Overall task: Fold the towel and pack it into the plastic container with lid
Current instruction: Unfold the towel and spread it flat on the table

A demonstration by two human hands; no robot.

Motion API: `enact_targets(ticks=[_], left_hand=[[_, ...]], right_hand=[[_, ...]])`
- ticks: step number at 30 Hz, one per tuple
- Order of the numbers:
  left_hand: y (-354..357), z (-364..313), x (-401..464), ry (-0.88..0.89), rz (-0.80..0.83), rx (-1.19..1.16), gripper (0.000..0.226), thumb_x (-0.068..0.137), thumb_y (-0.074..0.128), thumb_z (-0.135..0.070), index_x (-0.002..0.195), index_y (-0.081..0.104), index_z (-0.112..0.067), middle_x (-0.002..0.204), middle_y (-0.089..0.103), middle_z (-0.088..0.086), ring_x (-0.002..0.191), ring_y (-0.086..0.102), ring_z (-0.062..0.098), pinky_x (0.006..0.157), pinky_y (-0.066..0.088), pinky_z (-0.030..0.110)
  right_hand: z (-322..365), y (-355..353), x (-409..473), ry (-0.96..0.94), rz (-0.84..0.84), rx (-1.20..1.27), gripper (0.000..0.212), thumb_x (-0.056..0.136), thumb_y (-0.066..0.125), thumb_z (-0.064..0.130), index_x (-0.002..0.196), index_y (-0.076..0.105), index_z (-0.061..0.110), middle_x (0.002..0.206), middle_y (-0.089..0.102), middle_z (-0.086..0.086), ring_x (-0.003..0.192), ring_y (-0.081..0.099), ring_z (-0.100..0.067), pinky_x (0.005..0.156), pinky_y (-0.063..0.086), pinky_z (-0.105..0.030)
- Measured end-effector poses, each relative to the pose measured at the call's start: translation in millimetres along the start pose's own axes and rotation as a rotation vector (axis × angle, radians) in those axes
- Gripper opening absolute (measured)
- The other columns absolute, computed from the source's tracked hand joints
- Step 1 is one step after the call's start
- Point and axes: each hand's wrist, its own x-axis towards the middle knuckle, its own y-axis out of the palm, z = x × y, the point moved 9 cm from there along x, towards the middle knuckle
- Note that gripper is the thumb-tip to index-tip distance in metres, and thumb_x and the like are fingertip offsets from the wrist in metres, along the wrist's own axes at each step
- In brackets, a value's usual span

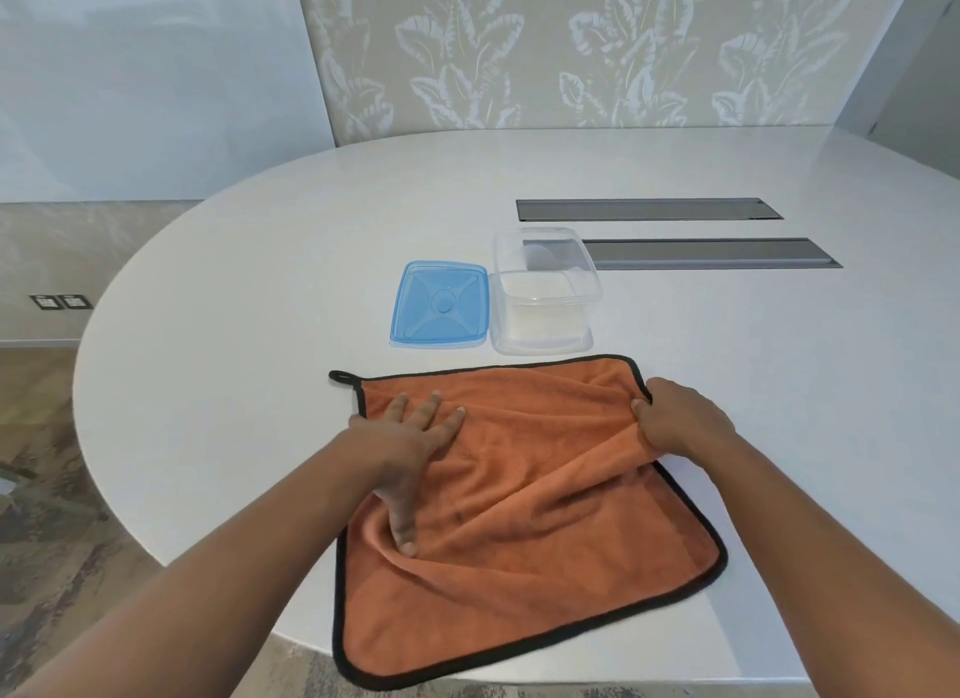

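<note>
Head view: orange towel (545,557) w/ black edging lies on the near part of a white rounded table (234,333), mostly spread but rumpled thru the middle. Its near-left corner hangs a bit over the table edge. A small black hanging loop (340,376) sticks out at the far-left corner.

Left hand (410,448) rests palm down on the towel's left side, fingers spread apart and flat on the cloth, thumb pointing back toward the person and pressing into a fold. No pinch there, just pressing.

Right hand (680,422) is at the towel's right edge, near the far-right corner. Fingers curled together, gripping a bunch of the fabric; the edge is lifted off the table there and a ridge of cloth runs from that grip diagonally toward the left hand.

Beyond the towel, just apart from its far edge: clear plastic container (545,292), open, upright, nothing visible inside. Blue lid (441,305) lies flat on the table right beside the container's left side, abt touching it.

Further back, 2 long grey recessed strips (649,209) set into the tabletop; the container sits over the left end of the nearer one.

Behind the table a wall w/ pale leaf pattern (571,47). At far left, 2 small dark sockets (60,301) low down
</note>
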Motion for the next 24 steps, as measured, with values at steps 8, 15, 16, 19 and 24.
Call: enact_targets(ticks=[8, 15, 16, 19, 24], left_hand=[[-14.0, 7.0, 7.4, 0.05, -0.025, -0.168, 0.16, 0.041, 0.085, -0.082, 0.155, -0.023, -0.049, 0.17, -0.025, -0.007, 0.155, -0.022, 0.036, 0.122, 0.003, 0.07], [-10.1, -6.8, 19.0, -0.161, -0.454, -0.349, 0.117, 0.065, 0.003, -0.103, 0.162, 0.0, -0.038, 0.172, 0.008, 0.012, 0.154, 0.01, 0.041, 0.117, 0.016, 0.066], [-6.1, -9.8, 20.6, -0.174, -0.484, -0.336, 0.116, 0.067, 0.001, -0.102, 0.162, 0.002, -0.036, 0.172, 0.009, 0.013, 0.154, 0.009, 0.042, 0.117, 0.016, 0.067], [2.2, -10.7, 24.3, -0.169, -0.558, -0.346, 0.115, 0.07, 0.0, -0.102, 0.162, 0.008, -0.035, 0.172, 0.009, 0.012, 0.156, 0.002, 0.042, 0.12, 0.008, 0.066], [-2.5, 3.1, 30.3, -0.098, -0.628, -0.356, 0.113, 0.069, 0.006, -0.105, 0.161, 0.015, -0.041, 0.173, 0.01, 0.004, 0.158, -0.002, 0.032, 0.124, 0.001, 0.061]], right_hand=[[25.1, -33.4, -27.2, -0.098, -0.332, 0.0, 0.039, 0.093, 0.055, 0.039, 0.126, 0.051, 0.018, 0.118, 0.061, -0.006, 0.104, 0.056, -0.033, 0.077, 0.047, -0.044], [97.9, -1.3, -56.1, -0.492, -0.117, -0.026, 0.04, 0.092, 0.052, 0.052, 0.121, 0.062, 0.025, 0.125, 0.062, 0.001, 0.124, 0.055, -0.027, 0.099, 0.047, -0.043], [95.5, 12.6, -54.8, -0.454, -0.016, -0.05, 0.05, 0.094, 0.051, 0.056, 0.135, 0.056, 0.028, 0.143, 0.054, 0.0, 0.139, 0.044, -0.029, 0.11, 0.04, -0.046], [82.3, 46.0, -56.4, -0.324, 0.212, -0.118, 0.082, 0.095, 0.039, 0.07, 0.163, 0.01, 0.036, 0.174, -0.003, 0.006, 0.159, -0.005, -0.03, 0.123, 0.008, -0.062], [84.0, 56.6, -65.0, -0.261, 0.284, -0.161, 0.093, 0.089, 0.032, 0.08, 0.162, -0.008, 0.038, 0.171, -0.021, 0.006, 0.157, -0.017, -0.035, 0.118, 0.003, -0.072]])
